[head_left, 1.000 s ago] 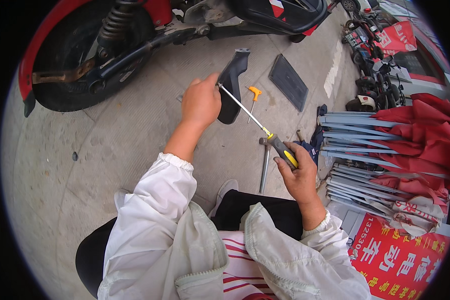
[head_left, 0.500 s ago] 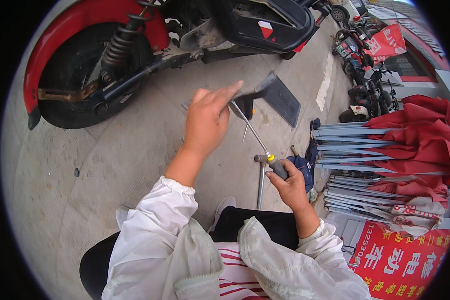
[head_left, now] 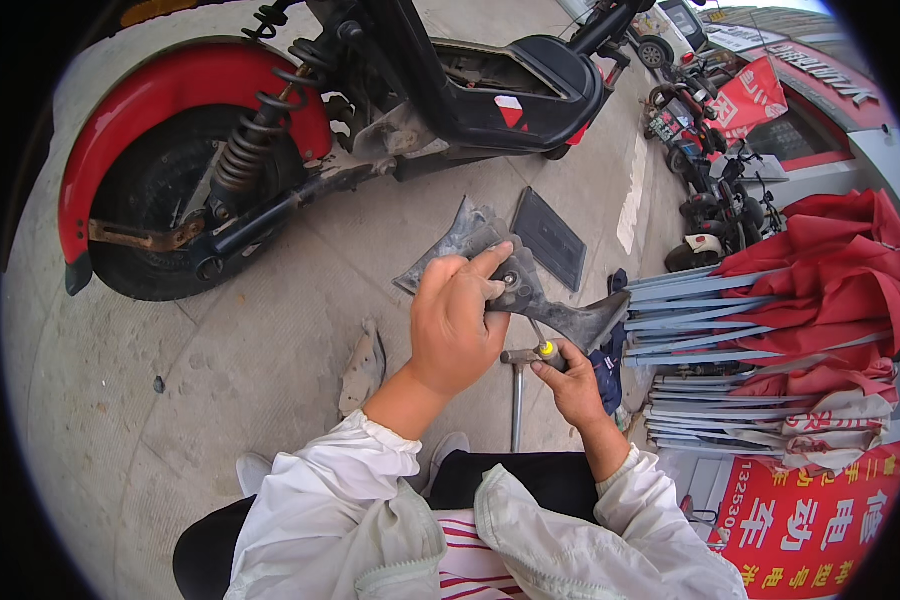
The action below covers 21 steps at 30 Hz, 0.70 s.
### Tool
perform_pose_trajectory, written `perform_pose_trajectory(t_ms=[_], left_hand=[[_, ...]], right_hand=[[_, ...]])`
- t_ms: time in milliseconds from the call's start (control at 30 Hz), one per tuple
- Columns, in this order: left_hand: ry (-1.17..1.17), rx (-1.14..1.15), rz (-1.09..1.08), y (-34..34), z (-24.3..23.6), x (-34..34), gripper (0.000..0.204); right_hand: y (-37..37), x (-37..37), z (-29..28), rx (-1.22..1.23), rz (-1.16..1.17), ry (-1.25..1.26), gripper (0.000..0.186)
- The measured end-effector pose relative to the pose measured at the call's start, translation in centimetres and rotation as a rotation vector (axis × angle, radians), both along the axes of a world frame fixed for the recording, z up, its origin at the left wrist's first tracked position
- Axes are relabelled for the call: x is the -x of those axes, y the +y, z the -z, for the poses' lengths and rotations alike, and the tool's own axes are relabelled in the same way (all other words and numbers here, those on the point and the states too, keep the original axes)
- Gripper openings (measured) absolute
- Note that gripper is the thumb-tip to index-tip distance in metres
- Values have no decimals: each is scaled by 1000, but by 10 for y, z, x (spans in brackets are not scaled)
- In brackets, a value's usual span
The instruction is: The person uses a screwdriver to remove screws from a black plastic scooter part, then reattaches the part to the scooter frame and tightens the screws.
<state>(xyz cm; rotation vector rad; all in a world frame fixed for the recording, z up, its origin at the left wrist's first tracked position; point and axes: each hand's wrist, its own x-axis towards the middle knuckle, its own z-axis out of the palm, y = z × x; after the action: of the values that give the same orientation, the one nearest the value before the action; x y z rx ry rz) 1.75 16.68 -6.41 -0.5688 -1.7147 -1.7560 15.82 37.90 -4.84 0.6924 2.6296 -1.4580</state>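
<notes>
My left hand is closed on a dusty black plastic bracket-like part with curved, flared ends, held above the ground. Its fingers lie over the part's middle, beside a round hole or screw seat. My right hand grips a screwdriver by its dark handle with a yellow collar. The shaft points up toward the underside of the part, and the tip is hidden behind it. Beneath the right hand, a metal hammer-like tool lies on the pavement. A worn greyish plastic piece rests left of my left forearm.
A red and black electric scooter stands ahead, its rear wheel at the left. On the ground beyond my hands lies a flat black panel. Folded red canopies with metal poles and a red banner occupy the right. More scooters stand behind.
The black plastic part has come up broadside into view in my left hand, over the screwdriver shaft. My left hand has moved down and right. The greyish piece on the pavement now shows.
</notes>
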Motion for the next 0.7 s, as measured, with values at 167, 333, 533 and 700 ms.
perform_pose_trajectory(t_ms=[167,333,533,700], left_hand=[[56,-6,1,3,1,-4,36],[74,-55,-62,4,-6,-7,38],[65,-83,-50,6,-6,-7,38],[56,-62,-59,5,-1,-6,39]], right_hand=[[10,-3,9,69,15,-50,20],[1,4,3,72,-38,-9,18],[12,2,12,54,-31,-5,18],[7,7,8,91,-47,-32,19]])
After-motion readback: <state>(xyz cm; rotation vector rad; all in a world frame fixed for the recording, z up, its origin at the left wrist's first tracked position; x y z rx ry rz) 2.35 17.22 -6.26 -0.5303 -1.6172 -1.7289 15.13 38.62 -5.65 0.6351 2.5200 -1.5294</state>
